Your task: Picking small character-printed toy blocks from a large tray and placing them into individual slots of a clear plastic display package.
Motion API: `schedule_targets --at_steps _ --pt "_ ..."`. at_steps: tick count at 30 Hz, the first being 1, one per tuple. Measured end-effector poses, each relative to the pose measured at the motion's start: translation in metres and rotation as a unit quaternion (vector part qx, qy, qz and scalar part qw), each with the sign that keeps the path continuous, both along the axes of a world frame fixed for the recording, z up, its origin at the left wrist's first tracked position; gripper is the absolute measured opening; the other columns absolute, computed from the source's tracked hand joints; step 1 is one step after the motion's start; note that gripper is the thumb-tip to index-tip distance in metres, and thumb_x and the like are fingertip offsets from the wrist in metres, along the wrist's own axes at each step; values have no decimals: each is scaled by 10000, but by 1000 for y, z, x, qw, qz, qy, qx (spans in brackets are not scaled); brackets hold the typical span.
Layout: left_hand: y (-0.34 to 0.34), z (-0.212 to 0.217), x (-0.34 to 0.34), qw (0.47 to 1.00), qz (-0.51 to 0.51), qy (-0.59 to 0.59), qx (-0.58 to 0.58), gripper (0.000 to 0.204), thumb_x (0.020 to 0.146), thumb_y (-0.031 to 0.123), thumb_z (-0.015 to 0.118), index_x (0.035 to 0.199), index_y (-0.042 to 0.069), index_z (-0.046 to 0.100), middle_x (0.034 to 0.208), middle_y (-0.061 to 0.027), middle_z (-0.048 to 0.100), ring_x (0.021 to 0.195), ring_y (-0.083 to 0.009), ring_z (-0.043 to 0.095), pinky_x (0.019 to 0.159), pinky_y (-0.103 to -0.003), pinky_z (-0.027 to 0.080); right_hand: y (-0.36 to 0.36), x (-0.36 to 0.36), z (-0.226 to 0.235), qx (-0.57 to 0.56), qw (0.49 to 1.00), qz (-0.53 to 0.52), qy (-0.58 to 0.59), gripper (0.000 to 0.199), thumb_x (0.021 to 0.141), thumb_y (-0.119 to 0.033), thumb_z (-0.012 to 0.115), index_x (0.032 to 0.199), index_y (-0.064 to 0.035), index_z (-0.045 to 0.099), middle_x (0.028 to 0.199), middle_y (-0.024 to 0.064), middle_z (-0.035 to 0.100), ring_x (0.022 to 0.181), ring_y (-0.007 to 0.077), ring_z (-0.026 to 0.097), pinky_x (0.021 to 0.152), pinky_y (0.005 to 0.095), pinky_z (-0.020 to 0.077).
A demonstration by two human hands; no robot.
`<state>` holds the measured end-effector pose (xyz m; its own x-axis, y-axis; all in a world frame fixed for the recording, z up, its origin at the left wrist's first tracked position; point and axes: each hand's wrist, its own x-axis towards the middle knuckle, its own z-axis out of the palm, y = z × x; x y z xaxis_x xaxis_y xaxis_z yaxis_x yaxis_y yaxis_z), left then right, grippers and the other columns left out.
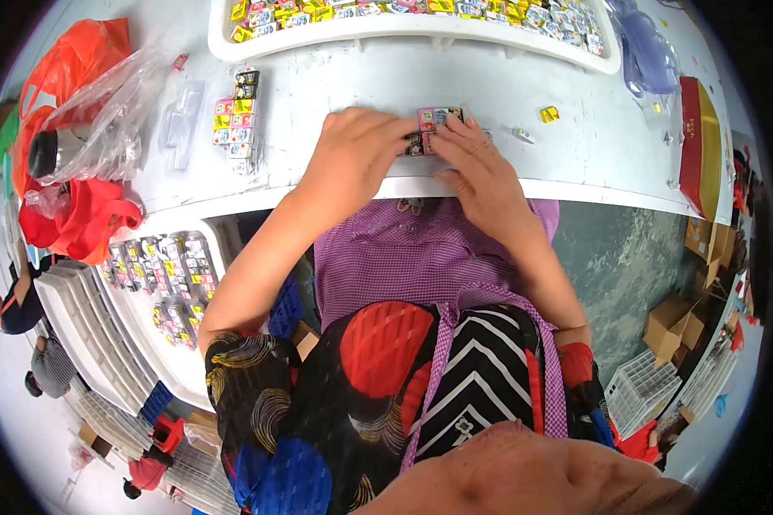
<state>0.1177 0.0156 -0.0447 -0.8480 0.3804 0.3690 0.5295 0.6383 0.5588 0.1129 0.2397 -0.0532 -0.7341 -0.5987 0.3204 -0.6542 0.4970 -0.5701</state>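
A small block of tiny printed boxes [428, 120], pink, white and black, lies on the white table near its front edge. My left hand [356, 154] presses its left side with the fingers held together. From the right, my right hand [479, 167] closes over the same block, its fingers covering part of it. Farther left stands a longer group of similar tiny boxes [234, 129] in yellow, pink, white and black. Beside that group lies a clear plastic blister shell [180, 127]. A loose yellow box [550, 113] and a loose white one [523, 135] sit to the right.
At the far side, a white tray [421, 29] holds many loose tiny boxes. Red bags [77, 219] and a steel cup [56, 153] stand left; clear plastic shells [648, 47] and a red-and-gold box [696, 146] right. Filled packs [176, 266] lie in a lower-left tray.
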Motion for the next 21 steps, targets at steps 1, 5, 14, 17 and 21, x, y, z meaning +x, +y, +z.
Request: schedule_targets --at_steps 1,5,14,17,21 --pt "-1 3 -4 997 8 -50 57 268 839 93 626 1101 40 646 1061 -106 626 960 -291 570 838 -385 438 3 -2 2 -50 997 11 -56 393 865 -43 589 1255 -22 547 1278 132 575 1278 315 472 1092 454 355" --pt "13 14 -23 983 58 -160 68 244 874 92 587 1103 31 647 1030 -134 621 929 -317 584 808 -392 470 14 -2 1 -209 950 -41 -227 320 957 -95 499 1259 8 525 1303 151 560 1276 293 479 1100 436 340" --pt "30 8 -50 979 74 -184 -42 185 856 186 641 927 14 638 933 -139 614 772 -284 616 700 -360 489 15 5 4 -256 933 -154 -199 305 976 -102 456 1251 12 523 1330 174 532 1276 292 476 1110 425 323" --pt "29 13 -54 977 65 -199 -35 180 840 188 653 863 14 612 884 -136 629 756 -286 618 680 -367 485 12 5 1 -18 998 -53 -17 357 936 -59 473 1285 7 509 1368 189 495 1310 293 440 1117 427 302" --pt "28 13 -56 969 76 -232 -28 161 836 169 643 853 18 590 782 -140 628 718 -306 606 655 -380 479 15 6 2 -56 996 -56 -28 442 878 -6 441 1317 24 480 1411 196 452 1354 295 386 1121 412 275"
